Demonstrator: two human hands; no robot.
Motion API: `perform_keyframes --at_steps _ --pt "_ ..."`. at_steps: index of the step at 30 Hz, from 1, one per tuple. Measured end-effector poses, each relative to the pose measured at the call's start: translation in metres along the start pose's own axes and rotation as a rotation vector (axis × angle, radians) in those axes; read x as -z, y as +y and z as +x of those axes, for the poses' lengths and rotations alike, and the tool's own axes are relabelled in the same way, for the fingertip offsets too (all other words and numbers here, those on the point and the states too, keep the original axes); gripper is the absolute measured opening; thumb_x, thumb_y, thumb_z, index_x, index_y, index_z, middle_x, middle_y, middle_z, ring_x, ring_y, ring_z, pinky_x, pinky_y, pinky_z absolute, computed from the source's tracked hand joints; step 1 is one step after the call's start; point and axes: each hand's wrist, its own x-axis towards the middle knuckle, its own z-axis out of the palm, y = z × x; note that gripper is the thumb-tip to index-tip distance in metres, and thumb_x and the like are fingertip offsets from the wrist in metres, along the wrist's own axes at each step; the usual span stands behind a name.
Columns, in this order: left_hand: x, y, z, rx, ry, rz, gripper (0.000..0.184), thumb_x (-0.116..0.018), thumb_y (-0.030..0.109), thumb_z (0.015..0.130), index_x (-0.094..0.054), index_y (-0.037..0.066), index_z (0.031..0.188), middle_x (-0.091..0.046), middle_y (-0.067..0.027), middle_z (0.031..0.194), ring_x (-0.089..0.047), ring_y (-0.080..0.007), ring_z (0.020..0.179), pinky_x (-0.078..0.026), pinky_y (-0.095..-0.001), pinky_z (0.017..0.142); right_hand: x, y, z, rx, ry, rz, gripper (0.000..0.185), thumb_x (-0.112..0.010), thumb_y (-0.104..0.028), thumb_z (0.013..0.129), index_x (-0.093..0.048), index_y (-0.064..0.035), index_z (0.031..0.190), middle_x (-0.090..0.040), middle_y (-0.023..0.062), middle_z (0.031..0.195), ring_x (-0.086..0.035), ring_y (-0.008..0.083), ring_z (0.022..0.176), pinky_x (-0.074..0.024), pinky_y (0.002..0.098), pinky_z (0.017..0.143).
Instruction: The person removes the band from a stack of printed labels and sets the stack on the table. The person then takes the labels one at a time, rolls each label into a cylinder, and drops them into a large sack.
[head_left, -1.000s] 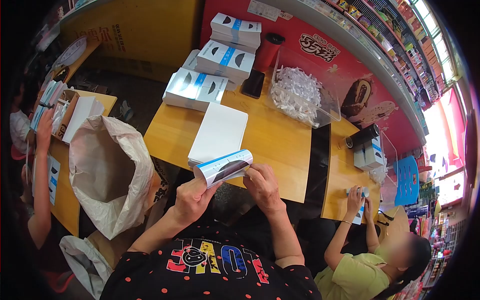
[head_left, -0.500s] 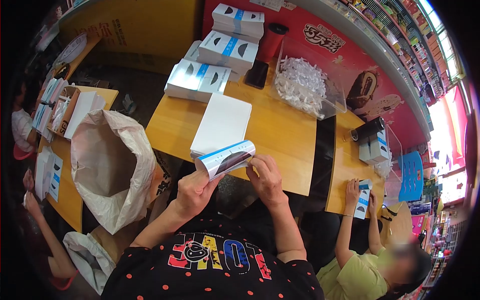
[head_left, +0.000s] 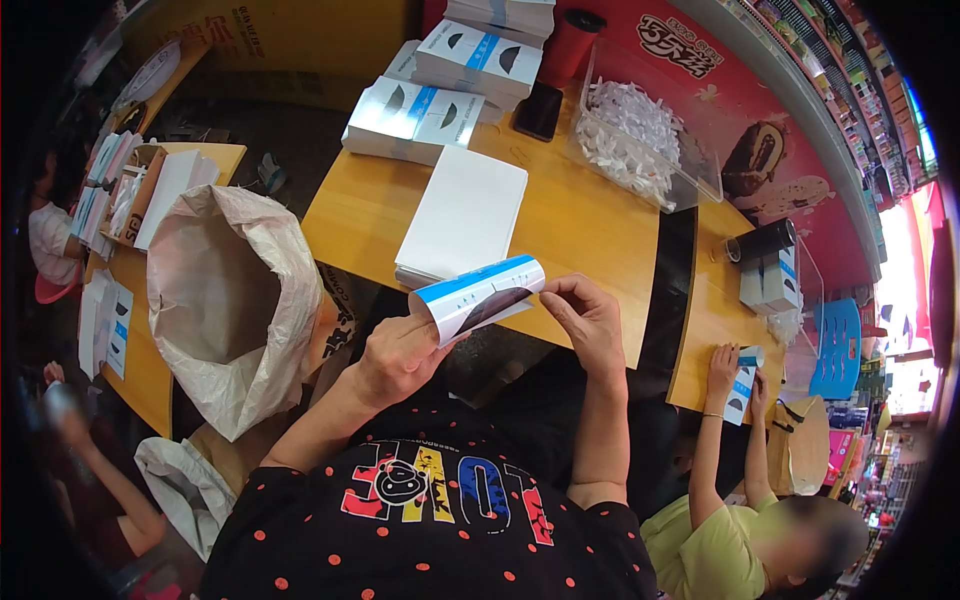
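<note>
My left hand (head_left: 398, 358) is closed on the left end of a curled printed sheet (head_left: 478, 298), white with a blue band and a dark half-round shape. At the sheet's right edge, my right hand (head_left: 590, 318) has its thumb and forefinger pinched together. What lies between those fingertips is too small to make out. Just beyond the curled sheet, a stack of blank white sheets (head_left: 465, 215) rests on the wooden table (head_left: 575, 240).
Bundled printed sheets (head_left: 415, 115), a dark phone (head_left: 538, 110), a red cup (head_left: 572, 48) and a clear bin of white paper strips (head_left: 635, 135) stand farther back. An open white sack (head_left: 225, 310) is at left. A co-worker (head_left: 700, 540) handles similar sheets at right.
My right hand has shifted right, from the sheet's lower right part to its right edge. The camera view has moved slightly. My left hand keeps hold of the curled sheet.
</note>
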Motion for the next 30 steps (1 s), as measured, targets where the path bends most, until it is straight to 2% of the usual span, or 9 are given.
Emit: perform_keyframes --at_steps 1,5,10,17,20,26,30 --pt "0.000 -0.001 0.000 -0.028 -0.008 -0.004 0.022 -0.073 0.002 0.072 -0.065 -0.001 0.092 -0.064 -0.0134 0.074 -0.063 -0.0273 0.060 -0.048 -0.0316 0.051 0.002 0.000 0.001 -0.097 -0.060 0.035 0.012 -0.067 -0.008 0.083 -0.065 0.0020 0.087 -0.061 0.0034 0.078 -0.054 0.0083 0.071 -0.0437 0.0219 0.065" --pt "0.001 -0.004 -0.002 -0.046 -0.028 -0.004 0.022 -0.073 0.003 0.072 -0.065 0.000 0.092 -0.065 -0.0125 0.074 -0.063 -0.0260 0.060 -0.048 -0.0314 0.051 0.006 -0.003 0.004 -0.117 -0.193 0.025 0.013 -0.068 -0.010 0.083 -0.065 0.0024 0.087 -0.061 0.0022 0.076 -0.054 0.0083 0.071 -0.0440 0.0228 0.065" --pt "0.001 -0.010 -0.006 -0.094 -0.083 -0.012 0.021 -0.074 0.004 0.071 -0.064 0.001 0.090 -0.065 -0.0114 0.074 -0.063 -0.0245 0.059 -0.047 -0.0314 0.049 0.005 -0.004 0.006 -0.072 -0.307 -0.227 0.015 -0.068 -0.012 0.082 -0.064 0.0018 0.087 -0.060 0.0053 0.075 -0.053 0.0107 0.069 -0.0438 0.0261 0.064" --pt "0.002 -0.014 -0.009 -0.079 -0.094 0.005 0.021 -0.074 0.003 0.071 -0.064 0.001 0.089 -0.064 -0.0111 0.073 -0.062 -0.0249 0.059 -0.046 -0.0319 0.049 -0.007 -0.003 0.007 -0.044 -0.314 -0.218 0.017 -0.062 -0.012 0.085 -0.060 0.0020 0.095 -0.059 0.0068 0.076 -0.053 0.0137 0.070 -0.0444 0.0287 0.064" --pt "0.003 -0.015 -0.009 -0.075 -0.100 0.006 0.021 -0.073 0.003 0.071 -0.064 0.001 0.089 -0.063 -0.0110 0.072 -0.061 -0.0252 0.059 -0.046 -0.0323 0.049 -0.010 -0.001 0.006 -0.096 -0.291 -0.188 0.019 -0.060 -0.014 0.086 -0.060 0.0018 0.097 -0.060 0.0074 0.078 -0.054 0.0138 0.071 -0.0445 0.0287 0.064" --pt "0.000 -0.019 -0.013 -0.079 -0.122 0.021 0.023 -0.073 0.003 0.071 -0.064 0.000 0.092 -0.064 -0.0115 0.075 -0.062 -0.0253 0.061 -0.047 -0.0325 0.051 -0.006 -0.008 -0.002 -0.176 -0.250 -0.254 0.017 -0.060 -0.015 0.086 -0.059 0.0023 0.088 -0.056 0.0057 0.076 -0.052 0.0118 0.069 -0.0432 0.0264 0.063" --pt "-0.003 -0.021 -0.012 -0.086 -0.120 -0.001 0.024 -0.073 0.003 0.071 -0.063 -0.001 0.092 -0.064 -0.0118 0.076 -0.062 -0.0252 0.062 -0.047 -0.0322 0.052 -0.002 -0.006 -0.014 -0.146 -0.204 -0.107 0.012 -0.063 -0.011 0.084 -0.060 0.0011 0.084 -0.054 0.0023 0.074 -0.050 0.0092 0.067 -0.0415 0.0239 0.060"
